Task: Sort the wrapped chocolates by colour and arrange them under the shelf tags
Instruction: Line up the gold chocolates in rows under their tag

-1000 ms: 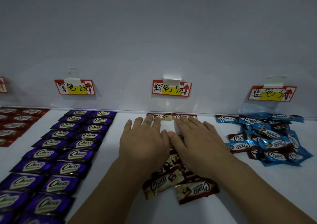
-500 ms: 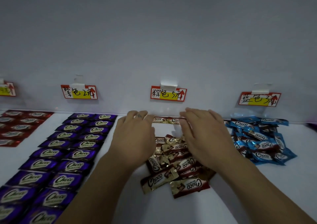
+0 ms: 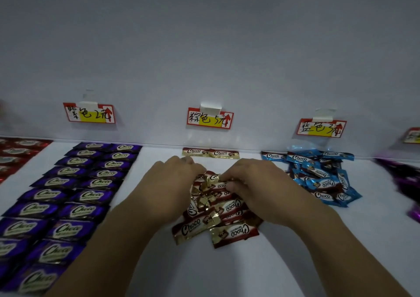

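Both hands curl over far end of the gold-brown heap (image 3: 218,217); right hand (image 3: 256,183) pinches a crumpled gold wrapper (image 3: 212,178) between thumb and fingertips; left hand (image 3: 172,183) has its fingers bent down onto same spot, fingertips hidden, cannot tell if it holds anything; two gold chocolates (image 3: 210,154) lie side by side just beyond the fingers, under the middle tag (image 3: 210,118); purple rows (image 3: 75,194) left of the left hand; blue heap (image 3: 318,176) right of the right hand.

A shop shelf (image 3: 227,274): handwritten price tags (image 3: 210,118) hang above rows of wrapped chocolates (image 3: 92,194).
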`<state>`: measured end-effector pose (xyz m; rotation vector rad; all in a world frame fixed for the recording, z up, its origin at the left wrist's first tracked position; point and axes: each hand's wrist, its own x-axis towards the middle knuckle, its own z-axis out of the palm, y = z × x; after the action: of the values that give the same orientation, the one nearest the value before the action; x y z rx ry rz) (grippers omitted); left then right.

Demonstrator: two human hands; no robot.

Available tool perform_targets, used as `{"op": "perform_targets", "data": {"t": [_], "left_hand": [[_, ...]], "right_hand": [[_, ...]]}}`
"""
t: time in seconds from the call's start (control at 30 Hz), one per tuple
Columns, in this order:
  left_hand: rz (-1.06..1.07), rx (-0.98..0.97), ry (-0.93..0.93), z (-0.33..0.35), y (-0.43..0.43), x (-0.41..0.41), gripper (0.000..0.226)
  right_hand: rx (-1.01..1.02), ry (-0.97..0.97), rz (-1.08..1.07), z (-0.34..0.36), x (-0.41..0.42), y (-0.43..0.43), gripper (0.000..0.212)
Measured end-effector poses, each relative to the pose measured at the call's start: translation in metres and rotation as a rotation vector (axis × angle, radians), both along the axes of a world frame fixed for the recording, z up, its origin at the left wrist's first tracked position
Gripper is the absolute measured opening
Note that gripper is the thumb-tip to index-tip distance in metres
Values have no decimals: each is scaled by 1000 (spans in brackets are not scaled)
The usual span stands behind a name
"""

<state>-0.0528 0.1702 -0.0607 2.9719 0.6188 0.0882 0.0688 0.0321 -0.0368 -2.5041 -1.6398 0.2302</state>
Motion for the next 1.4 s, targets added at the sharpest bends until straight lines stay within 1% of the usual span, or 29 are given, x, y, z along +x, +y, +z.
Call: {"op": "perform_targets", "data": {"t": [0.07,0.13,0.23,0.33,0.43,0.5,0.57,0.67,0.8,0.9,0.97,1.1,1.2,1.3,1.33,1.4], "left_hand": [[-2,8,24,-5,0,2,64],[17,21,-3,-7,3,3,59],[44,8,-44,-5,4,3,47],[108,-99,-47,0,5,-2,31],[141,-122,-49,0,4,-2,17],[161,-122,-79,0,5,-2,13],[200,-125,-119,-1,10,-3,13],[247,-103,-189,-4,13,-2,18],[271,-63,-215,-6,11,2,28],[299,24,-221,-6,13,2,36],[268,26,-213,-3,11,2,36],[159,-19,-168,-1,8,2,28],[124,-39,-118,-3,5,4,30],[132,-45,-101,-5,5,3,32],[133,-37,-90,-5,6,3,33],[132,-4,-63,-6,6,2,37]], "right_hand": [[-10,-17,3,-2,-1,1,35],[-24,-26,-3,-2,-1,1,36],[13,-31,-31,-1,-1,0,29],[85,-63,-40,0,-1,-2,21],[136,-115,-53,-1,-1,-2,23],[180,-180,-75,-2,2,0,25],[216,-206,-116,-4,4,3,26],[266,-174,-183,-11,8,6,24],[332,-30,-254,-16,11,9,21],[379,75,-290,-18,14,10,19],[388,98,-311,-21,16,10,19],[390,58,-311,-25,17,11,19],[408,-42,-271,-24,16,12,20],[222,-71,-204,-22,13,13,21],[191,-86,-191,-21,12,12,22],[212,-139,-184,-19,13,10,25]]}}
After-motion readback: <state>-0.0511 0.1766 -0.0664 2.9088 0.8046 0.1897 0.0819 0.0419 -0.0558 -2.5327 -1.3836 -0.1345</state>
